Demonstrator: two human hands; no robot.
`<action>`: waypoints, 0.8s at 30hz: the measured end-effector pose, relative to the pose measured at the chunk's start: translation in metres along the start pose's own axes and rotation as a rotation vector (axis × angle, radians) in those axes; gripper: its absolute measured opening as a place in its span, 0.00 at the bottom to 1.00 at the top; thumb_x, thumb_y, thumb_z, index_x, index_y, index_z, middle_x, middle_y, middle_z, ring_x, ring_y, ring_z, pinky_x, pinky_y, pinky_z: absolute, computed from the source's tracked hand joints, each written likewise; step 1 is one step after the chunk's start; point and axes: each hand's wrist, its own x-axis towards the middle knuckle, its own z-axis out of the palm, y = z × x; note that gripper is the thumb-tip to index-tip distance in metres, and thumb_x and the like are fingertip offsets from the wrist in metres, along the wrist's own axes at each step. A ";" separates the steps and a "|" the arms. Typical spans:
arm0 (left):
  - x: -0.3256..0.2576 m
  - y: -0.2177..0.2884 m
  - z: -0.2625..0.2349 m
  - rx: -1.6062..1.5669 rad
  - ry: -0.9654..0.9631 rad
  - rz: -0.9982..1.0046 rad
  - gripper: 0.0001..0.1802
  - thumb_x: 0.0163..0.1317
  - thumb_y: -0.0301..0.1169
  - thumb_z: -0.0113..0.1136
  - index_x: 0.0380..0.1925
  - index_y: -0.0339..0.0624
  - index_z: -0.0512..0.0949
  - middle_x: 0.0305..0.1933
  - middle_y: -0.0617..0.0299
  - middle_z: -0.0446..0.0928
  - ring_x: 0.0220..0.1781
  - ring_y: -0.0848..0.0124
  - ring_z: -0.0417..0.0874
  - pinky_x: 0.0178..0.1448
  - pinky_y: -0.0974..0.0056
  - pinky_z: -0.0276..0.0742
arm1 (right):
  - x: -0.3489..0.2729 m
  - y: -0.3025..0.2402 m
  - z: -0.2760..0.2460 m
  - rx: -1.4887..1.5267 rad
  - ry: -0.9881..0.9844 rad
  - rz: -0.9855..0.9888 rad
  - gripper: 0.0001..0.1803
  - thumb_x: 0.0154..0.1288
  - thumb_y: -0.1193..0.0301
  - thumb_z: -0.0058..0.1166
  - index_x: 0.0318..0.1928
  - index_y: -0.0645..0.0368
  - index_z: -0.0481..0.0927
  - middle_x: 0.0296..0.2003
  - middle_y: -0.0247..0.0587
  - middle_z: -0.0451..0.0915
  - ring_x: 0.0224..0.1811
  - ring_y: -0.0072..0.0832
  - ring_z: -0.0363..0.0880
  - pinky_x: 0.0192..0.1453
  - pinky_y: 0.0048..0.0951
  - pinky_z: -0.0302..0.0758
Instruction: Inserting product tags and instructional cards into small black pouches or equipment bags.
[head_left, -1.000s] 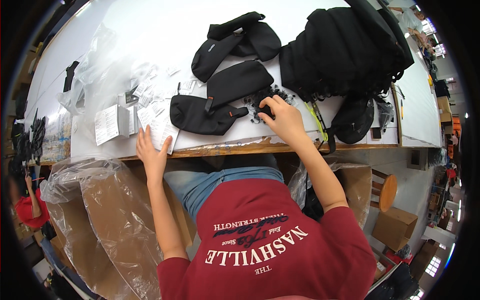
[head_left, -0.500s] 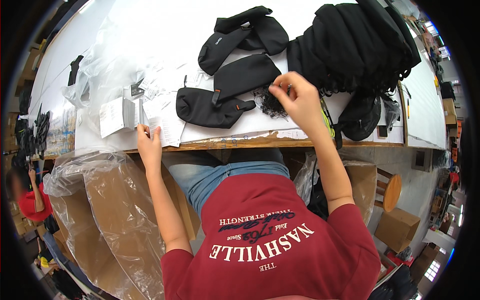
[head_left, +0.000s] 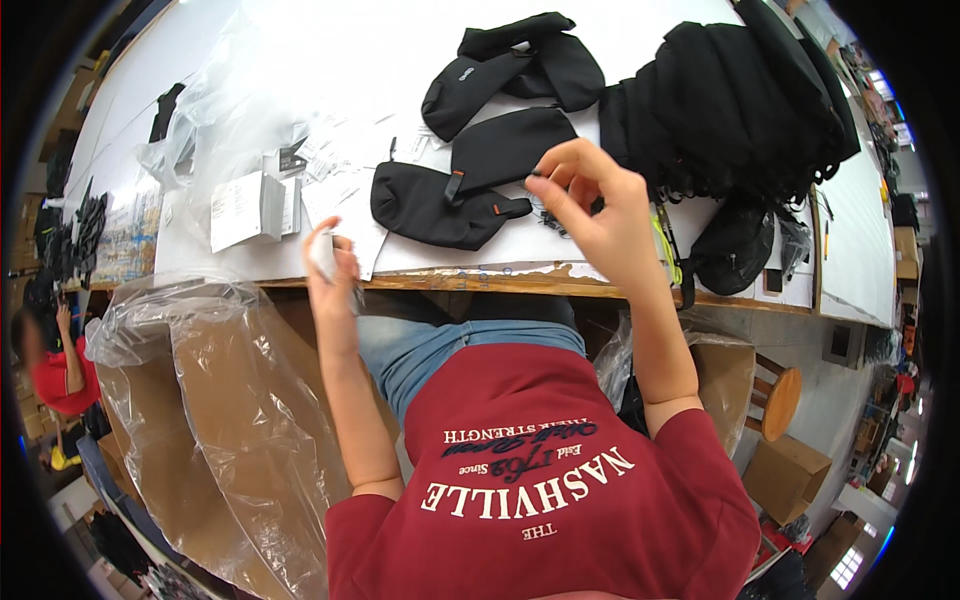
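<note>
My left hand is raised just over the table's near edge, its fingers closed on a small white tag that is blurred by motion. My right hand pinches a tiny black string end between thumb and forefinger. Partly hidden behind that hand lies a tangle of black strings. Left of it are a small black pouch-like bag with an orange-marked strap and a flat black bag. White tags stand in a folded stack beyond my left hand.
More black bags lie farther back, and a tall heap of black bags stands at the right. Crumpled clear plastic covers the left. Below the wooden table edge sits a plastic-lined cardboard box. A person is at far left.
My left hand has lifted away from the tag stack and moved right with a white tag. The right hand has drawn slightly back from the strings, still pinching. The whole view has shifted a little.
</note>
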 end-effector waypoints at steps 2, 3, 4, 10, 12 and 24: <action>-0.010 0.017 0.035 0.093 -0.061 -0.005 0.24 0.60 0.25 0.62 0.56 0.41 0.68 0.31 0.73 0.57 0.32 0.84 0.59 0.35 0.80 0.55 | -0.007 -0.007 0.007 0.085 -0.107 0.043 0.08 0.58 0.71 0.62 0.34 0.59 0.77 0.20 0.31 0.77 0.15 0.13 0.62 0.20 0.18 0.58; -0.012 0.018 0.044 0.089 -0.090 0.025 0.21 0.60 0.25 0.61 0.54 0.40 0.70 0.30 0.74 0.56 0.32 0.84 0.58 0.35 0.80 0.54 | -0.010 -0.011 0.011 0.123 -0.154 0.070 0.07 0.58 0.73 0.62 0.35 0.59 0.77 0.20 0.30 0.77 0.16 0.11 0.64 0.21 0.16 0.58; -0.014 0.020 0.053 0.019 -0.106 -0.049 0.19 0.61 0.25 0.60 0.52 0.40 0.71 0.30 0.74 0.59 0.31 0.85 0.60 0.34 0.80 0.56 | -0.012 -0.013 0.014 0.159 -0.199 0.099 0.07 0.57 0.74 0.62 0.35 0.60 0.77 0.21 0.30 0.77 0.18 0.09 0.65 0.23 0.14 0.58; -0.017 0.016 0.085 -0.175 -0.429 -0.169 0.13 0.68 0.27 0.51 0.51 0.39 0.68 0.36 0.63 0.74 0.29 0.81 0.70 0.33 0.75 0.68 | -0.020 -0.015 0.019 0.205 -0.297 0.144 0.08 0.58 0.75 0.62 0.35 0.62 0.76 0.22 0.29 0.76 0.21 0.10 0.69 0.25 0.14 0.62; -0.016 0.007 0.081 -0.244 -0.455 -0.141 0.12 0.68 0.27 0.51 0.50 0.39 0.68 0.33 0.64 0.72 0.29 0.82 0.69 0.32 0.76 0.67 | -0.022 -0.006 0.018 0.224 -0.180 0.176 0.07 0.59 0.76 0.61 0.35 0.62 0.75 0.23 0.29 0.75 0.23 0.12 0.71 0.28 0.15 0.65; -0.022 0.008 0.043 0.066 -0.184 0.000 0.11 0.68 0.26 0.52 0.49 0.39 0.70 0.29 0.66 0.70 0.30 0.80 0.70 0.34 0.75 0.67 | -0.056 0.042 0.009 -0.262 -0.188 0.366 0.12 0.59 0.70 0.59 0.43 0.57 0.75 0.30 0.37 0.78 0.19 0.23 0.68 0.27 0.23 0.68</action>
